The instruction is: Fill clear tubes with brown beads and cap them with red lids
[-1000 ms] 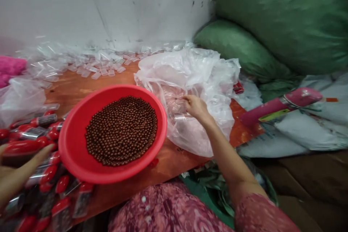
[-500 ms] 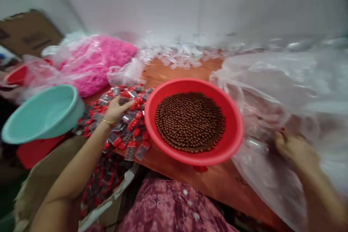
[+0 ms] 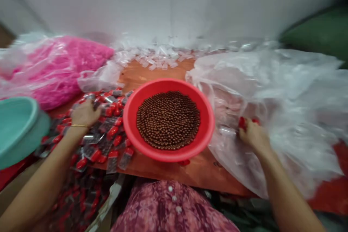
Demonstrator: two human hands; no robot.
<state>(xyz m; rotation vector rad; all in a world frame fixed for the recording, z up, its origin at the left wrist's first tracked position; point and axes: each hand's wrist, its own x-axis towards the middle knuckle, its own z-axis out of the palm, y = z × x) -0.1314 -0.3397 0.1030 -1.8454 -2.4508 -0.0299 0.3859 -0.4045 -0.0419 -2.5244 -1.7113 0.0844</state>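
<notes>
My left hand rests on a pile of small clear containers with red caps, left of a red bowl. Its fingertips are blurred among the containers, and a dark one shows beside the thumb; whether it is gripped cannot be told. Brown shiny beads fill the bottom of the bowl. On the right, my right hand is curled at a clear plastic bag. Bright red spots show at its fingers, too blurred to name. A clear piece lies just left of it.
A bag of pink pieces lies at the back left, above a turquoise basin. Loose clear pieces are strewn along the wall. More red-capped containers are in a box below the table's edge.
The view has swung right, so everything appears farther left. My right hand has shifted slightly left and away over the bag. My left hand has drawn slightly left over the pile.
</notes>
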